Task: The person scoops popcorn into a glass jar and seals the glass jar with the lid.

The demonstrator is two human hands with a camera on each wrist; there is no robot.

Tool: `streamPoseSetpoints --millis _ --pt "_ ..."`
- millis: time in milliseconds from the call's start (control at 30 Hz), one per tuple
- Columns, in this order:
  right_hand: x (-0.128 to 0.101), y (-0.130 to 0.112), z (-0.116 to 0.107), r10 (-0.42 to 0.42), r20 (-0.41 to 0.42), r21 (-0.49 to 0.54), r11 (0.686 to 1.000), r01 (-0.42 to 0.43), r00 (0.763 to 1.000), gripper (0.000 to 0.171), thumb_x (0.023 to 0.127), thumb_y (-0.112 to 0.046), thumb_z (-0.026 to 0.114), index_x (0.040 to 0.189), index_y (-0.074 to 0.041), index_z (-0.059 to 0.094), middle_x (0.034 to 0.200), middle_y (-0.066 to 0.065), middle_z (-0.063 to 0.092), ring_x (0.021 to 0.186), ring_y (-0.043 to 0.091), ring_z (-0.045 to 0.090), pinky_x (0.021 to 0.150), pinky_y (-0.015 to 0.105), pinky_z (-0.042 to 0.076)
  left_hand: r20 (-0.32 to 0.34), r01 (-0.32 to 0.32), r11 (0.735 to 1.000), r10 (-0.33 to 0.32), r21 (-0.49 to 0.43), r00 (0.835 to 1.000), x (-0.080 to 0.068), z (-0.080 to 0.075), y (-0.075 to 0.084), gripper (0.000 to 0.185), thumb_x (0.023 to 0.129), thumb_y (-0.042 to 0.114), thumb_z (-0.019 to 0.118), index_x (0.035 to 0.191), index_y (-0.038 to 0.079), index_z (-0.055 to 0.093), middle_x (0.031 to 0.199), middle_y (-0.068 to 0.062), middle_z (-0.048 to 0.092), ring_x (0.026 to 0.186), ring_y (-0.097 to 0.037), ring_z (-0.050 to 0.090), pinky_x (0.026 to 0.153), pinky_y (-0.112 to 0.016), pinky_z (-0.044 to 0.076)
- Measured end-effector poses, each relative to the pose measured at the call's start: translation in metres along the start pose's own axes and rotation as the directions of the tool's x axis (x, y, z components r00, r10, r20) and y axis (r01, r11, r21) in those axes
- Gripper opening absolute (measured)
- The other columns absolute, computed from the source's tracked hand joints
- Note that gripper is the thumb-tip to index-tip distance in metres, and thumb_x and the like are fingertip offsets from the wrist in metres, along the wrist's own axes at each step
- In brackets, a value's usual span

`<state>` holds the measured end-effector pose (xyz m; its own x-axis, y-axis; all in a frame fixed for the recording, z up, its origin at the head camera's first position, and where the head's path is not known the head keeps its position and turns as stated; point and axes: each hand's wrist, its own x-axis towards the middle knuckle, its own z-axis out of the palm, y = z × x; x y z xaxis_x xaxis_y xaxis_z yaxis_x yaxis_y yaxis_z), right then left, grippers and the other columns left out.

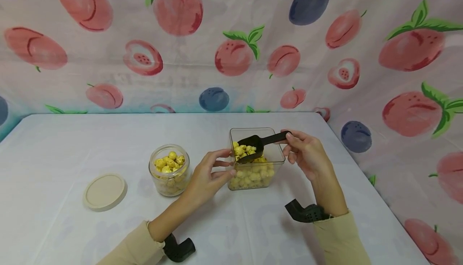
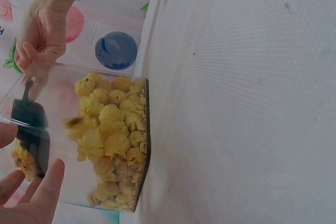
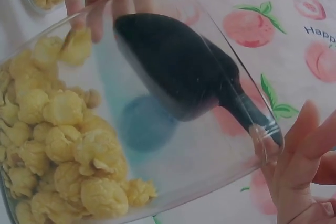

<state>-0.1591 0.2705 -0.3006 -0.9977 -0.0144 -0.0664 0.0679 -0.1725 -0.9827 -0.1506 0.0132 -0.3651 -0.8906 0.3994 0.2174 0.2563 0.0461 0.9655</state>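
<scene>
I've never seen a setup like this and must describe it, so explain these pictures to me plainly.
There is no robot here, just a person's two bare hands. The wide picture comes from a head-worn camera looking forward and down; the other two come from cameras on the left and right wrists, hence their close, tilted look. On the white table stand a clear squarish container partly filled with yellow popcorn, an open glass jar also holding popcorn, and a flat beige disc, probably a lid. The right hand holds a black scoop, loaded with popcorn, inside the container's upper part. The left hand has its fingers at the container's side.
</scene>
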Motion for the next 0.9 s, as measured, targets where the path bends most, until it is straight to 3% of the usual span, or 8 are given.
streamPoseSetpoints --millis 167,500,900 --pt "0.002 0.001 -0.004 0.037 -0.014 0.069 0.997 -0.036 0.999 0.013 0.096 -0.014 0.051 0.106 -0.009 0.057 0.074 0.0 0.07 0.047 0.005 0.054 0.042 0.013 0.044 -0.003 -0.004 1.0 0.004 0.002 1.0 0.0 0.0 0.0 0.052 0.088 0.011 0.064 0.135 0.009 0.044 0.133 -0.013 0.044 0.112 -0.028 0.054 0.088 -0.025 0.053" --pt "0.007 0.005 -0.015 0.021 0.046 0.23 0.973 -0.031 0.999 0.02 0.098 -0.007 0.044 0.097 -0.007 0.064 0.076 0.005 0.071 0.049 0.007 0.055 0.042 0.013 0.043 -0.001 -0.006 1.0 0.006 -0.004 1.0 0.0 0.0 0.0 0.052 0.088 0.011 0.064 0.135 0.009 0.044 0.134 -0.014 0.043 0.112 -0.029 0.054 0.089 -0.025 0.053" --pt "0.006 0.006 -0.017 -0.026 0.023 0.254 0.967 0.019 0.999 0.017 0.096 -0.005 0.047 0.098 -0.006 0.063 0.079 0.008 0.072 0.05 0.008 0.058 0.043 0.013 0.046 0.008 -0.011 1.0 0.012 -0.017 1.0 0.0 0.0 -0.001 0.052 0.088 0.009 0.063 0.135 0.005 0.043 0.135 -0.017 0.042 0.113 -0.032 0.053 0.089 -0.025 0.052"
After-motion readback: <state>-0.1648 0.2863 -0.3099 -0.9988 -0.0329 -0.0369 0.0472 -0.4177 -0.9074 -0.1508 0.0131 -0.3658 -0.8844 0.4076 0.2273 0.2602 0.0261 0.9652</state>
